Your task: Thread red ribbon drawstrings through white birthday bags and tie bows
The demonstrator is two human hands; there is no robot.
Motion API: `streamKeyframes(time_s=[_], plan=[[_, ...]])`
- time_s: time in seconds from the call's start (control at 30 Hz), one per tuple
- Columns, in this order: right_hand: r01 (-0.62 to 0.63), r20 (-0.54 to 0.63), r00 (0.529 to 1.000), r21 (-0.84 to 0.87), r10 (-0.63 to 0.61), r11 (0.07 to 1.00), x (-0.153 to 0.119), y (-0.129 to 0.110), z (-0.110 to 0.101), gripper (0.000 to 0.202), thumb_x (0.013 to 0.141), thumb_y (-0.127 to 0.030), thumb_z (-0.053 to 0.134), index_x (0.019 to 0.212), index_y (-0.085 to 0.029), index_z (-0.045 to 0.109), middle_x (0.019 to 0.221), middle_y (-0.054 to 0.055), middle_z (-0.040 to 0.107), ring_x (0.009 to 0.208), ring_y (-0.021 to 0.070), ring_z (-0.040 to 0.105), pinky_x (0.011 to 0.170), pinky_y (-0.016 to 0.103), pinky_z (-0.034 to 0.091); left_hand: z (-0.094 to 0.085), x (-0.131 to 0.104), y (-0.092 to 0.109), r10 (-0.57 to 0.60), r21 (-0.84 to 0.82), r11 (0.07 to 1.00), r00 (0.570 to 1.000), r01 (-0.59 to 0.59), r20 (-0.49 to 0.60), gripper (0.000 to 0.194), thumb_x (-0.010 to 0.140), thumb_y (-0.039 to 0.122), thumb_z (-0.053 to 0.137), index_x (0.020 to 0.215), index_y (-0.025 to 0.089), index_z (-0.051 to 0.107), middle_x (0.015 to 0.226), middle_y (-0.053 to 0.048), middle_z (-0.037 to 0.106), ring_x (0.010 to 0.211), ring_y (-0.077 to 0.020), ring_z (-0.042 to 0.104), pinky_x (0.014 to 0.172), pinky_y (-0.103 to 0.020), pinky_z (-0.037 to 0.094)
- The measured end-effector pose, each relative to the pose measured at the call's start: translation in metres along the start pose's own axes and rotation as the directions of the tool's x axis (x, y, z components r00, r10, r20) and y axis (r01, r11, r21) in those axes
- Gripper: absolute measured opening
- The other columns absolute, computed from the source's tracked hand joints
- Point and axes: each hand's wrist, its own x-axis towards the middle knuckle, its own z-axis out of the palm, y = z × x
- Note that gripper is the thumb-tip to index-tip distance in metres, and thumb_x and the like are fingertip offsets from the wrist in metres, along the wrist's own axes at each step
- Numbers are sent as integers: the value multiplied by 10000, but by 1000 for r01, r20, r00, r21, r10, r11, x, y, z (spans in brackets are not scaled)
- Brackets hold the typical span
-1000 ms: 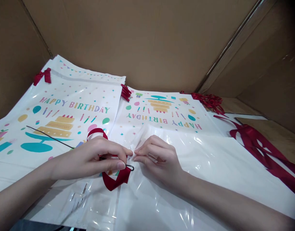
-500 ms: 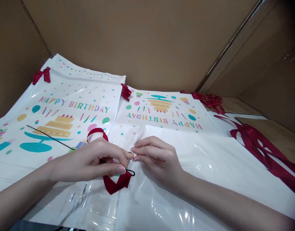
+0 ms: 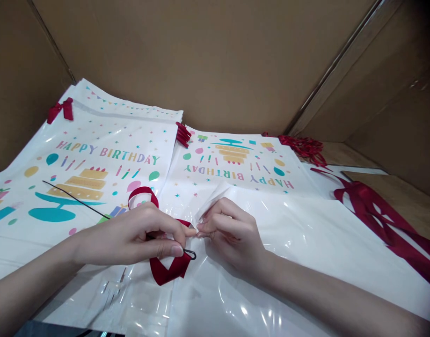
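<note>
A thin black wire tool (image 3: 76, 199) with a looped end is held in my left hand (image 3: 137, 234). Beneath and around those fingers curls a dark red ribbon (image 3: 169, 271). My right hand (image 3: 232, 231) pinches the edge of a clear-covered white bag (image 3: 288, 243), its fingertips meeting my left index finger. Whether the ribbon is also in either hand's grip is hidden. Under my left arm lies a bag printed HAPPY BIRTHDAY (image 3: 84, 182), and beyond my right hand is an upside-down printed bag (image 3: 236, 164).
Brown cardboard walls (image 3: 200, 61) rise behind and at the sides. A red bow (image 3: 61, 110) sits on the left stack's top corner. Folded red ribbon ends (image 3: 183, 135) show between the stacks. At the right are tangled red ribbon (image 3: 304, 147) and long loose ribbons (image 3: 379, 210).
My right fingers have curled in tighter, lifting and creasing the white bag's edge. More ribbon shows beside my left fingertip. The wire tool has shifted slightly.
</note>
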Motion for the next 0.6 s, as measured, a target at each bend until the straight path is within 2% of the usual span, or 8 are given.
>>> streamKeyframes(time_s=[0.2, 0.6], plan=[[-5, 26, 1000, -15, 5, 1000, -1, 0, 0, 246, 709, 32, 460, 677, -160, 611, 715, 28, 542, 688, 129, 503, 580, 256, 394, 0, 1, 2, 4, 14, 1000, 1000, -4, 2, 352, 917, 416, 476, 771, 135, 629, 557, 20, 520, 511, -62, 399, 484, -179, 297], [-27, 48, 998, -25, 29, 999, 0, -4, -1, 245, 685, 13, 433, 661, -175, 589, 706, 28, 541, 687, 141, 499, 582, 264, 398, -1, 2, 4, 46, 17, 999, 999, -46, 1, 351, 925, 390, 469, 746, 131, 624, 539, 26, 492, 488, -56, 347, 450, -191, 256]])
